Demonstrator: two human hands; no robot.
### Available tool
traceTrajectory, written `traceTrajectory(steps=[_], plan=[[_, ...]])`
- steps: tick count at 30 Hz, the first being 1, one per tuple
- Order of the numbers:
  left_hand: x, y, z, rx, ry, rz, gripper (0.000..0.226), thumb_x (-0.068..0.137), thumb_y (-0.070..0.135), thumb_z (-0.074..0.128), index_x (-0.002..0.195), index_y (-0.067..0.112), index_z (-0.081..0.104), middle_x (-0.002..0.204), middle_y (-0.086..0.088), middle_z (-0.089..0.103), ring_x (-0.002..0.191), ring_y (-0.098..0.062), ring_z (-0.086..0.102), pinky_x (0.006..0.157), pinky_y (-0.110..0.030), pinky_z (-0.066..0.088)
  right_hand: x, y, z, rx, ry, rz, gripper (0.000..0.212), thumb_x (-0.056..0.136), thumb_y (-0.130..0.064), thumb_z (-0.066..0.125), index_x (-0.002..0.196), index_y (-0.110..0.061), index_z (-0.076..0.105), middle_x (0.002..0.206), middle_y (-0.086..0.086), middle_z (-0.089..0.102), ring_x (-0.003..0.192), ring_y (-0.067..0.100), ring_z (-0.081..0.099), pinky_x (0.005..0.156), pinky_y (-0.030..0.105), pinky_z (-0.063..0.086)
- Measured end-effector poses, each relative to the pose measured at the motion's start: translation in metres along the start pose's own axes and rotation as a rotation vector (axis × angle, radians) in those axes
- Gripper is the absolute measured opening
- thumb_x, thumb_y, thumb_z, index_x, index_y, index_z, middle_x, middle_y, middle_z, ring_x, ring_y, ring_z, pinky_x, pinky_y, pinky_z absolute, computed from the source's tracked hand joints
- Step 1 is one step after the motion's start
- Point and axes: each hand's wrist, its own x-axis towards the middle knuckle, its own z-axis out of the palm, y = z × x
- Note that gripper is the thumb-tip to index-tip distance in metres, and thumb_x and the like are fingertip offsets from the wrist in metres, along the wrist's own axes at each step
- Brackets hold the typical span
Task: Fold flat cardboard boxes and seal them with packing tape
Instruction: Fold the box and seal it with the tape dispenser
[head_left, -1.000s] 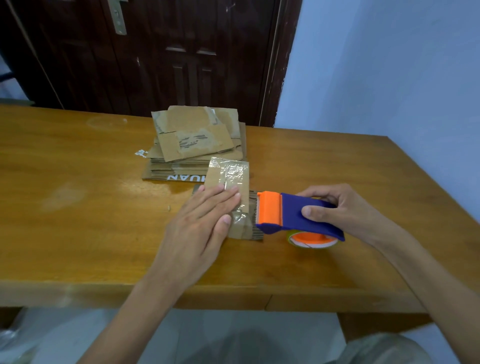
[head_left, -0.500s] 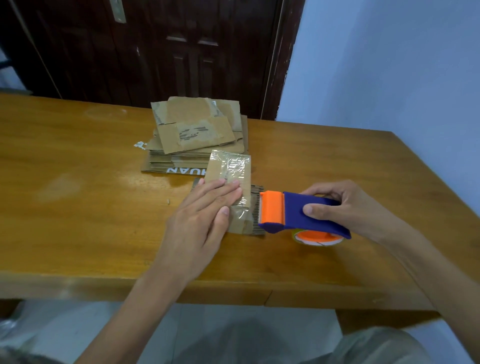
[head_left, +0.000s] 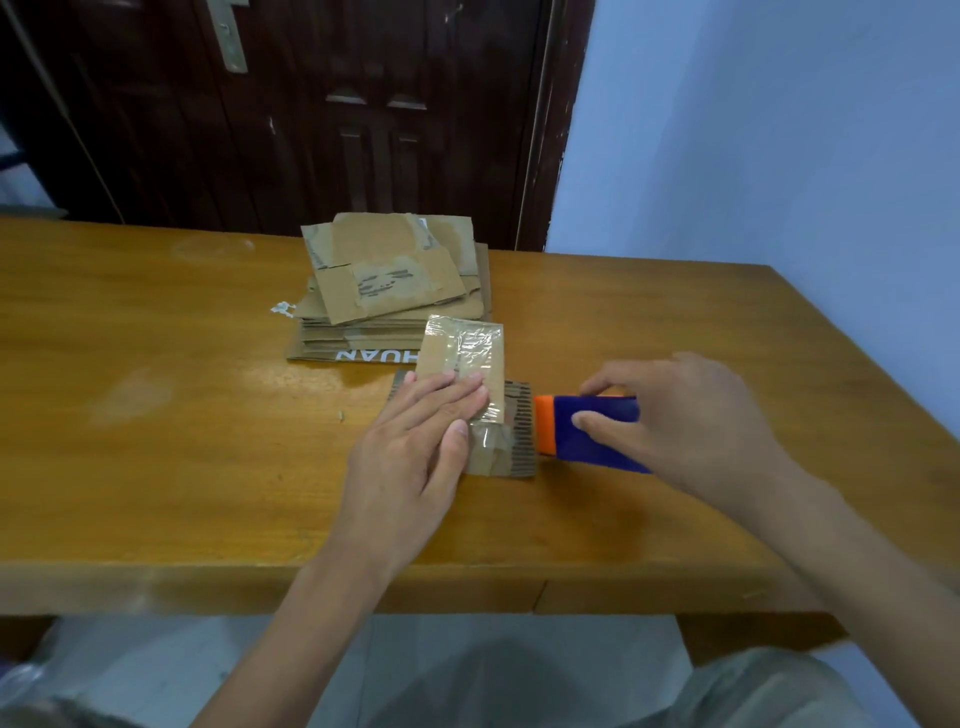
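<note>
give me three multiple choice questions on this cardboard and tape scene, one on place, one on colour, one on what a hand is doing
1. Where is the stack of flat cardboard?
A. behind the taped box
B. on the floor
C. right of the tape dispenser

2. What colours is the tape dispenser?
A. green and white
B. blue and orange
C. all black

3. What is the left hand doing?
A. hanging off the table
B. gripping the dispenser
C. pressing flat on the taped box

Answers: 1 A, the stack lies farther from the person; 2 B, blue body, orange front; 3 C, straight fingers lie on it, while the right hand grips the dispenser.
</note>
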Motion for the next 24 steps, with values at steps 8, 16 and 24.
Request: traceTrajectory(steps=[8, 16, 24], plan=[[-0.001, 0.001, 0.003, -0.033, 0.039, -0.012, 0.038, 0.11, 0.031, 0.043, 0.138, 0.022, 0.068, 0.143, 0.011, 0.064, 0.143, -0.002, 0.048, 0.124, -0.046, 0.035, -0.036, 0.055, 0.078, -0.181, 0.435, 0.142, 0.047, 0.101, -0.049, 0.05, 0.13, -0.016, 0.068, 0.073, 0.009, 0.065, 0.063, 0.027, 0.057, 0.053, 0.031, 0.036], [-0.002, 0.009, 0.01, -0.046, 0.087, -0.065, 0.037, 0.108, 0.025, 0.045, 0.136, 0.02, 0.07, 0.142, 0.011, 0.065, 0.143, -0.004, 0.049, 0.124, -0.045, 0.035, -0.044, -0.03, 0.067, 0.056, 0.528, 0.374, 0.055, 0.103, -0.046, 0.052, 0.146, -0.013, 0.055, 0.145, 0.014, 0.053, 0.133, 0.031, 0.045, 0.111, 0.048, 0.034], [-0.006, 0.013, 0.01, -0.018, 0.06, -0.073, 0.039, 0.109, 0.026, 0.043, 0.139, 0.021, 0.067, 0.146, 0.009, 0.063, 0.146, -0.004, 0.046, 0.125, -0.043, 0.033, -0.042, -0.123, 0.095, 0.528, 0.445, 0.256, 0.054, 0.107, -0.041, 0.029, 0.159, -0.028, 0.042, 0.167, -0.002, 0.029, 0.152, 0.014, 0.025, 0.123, 0.035, 0.029]])
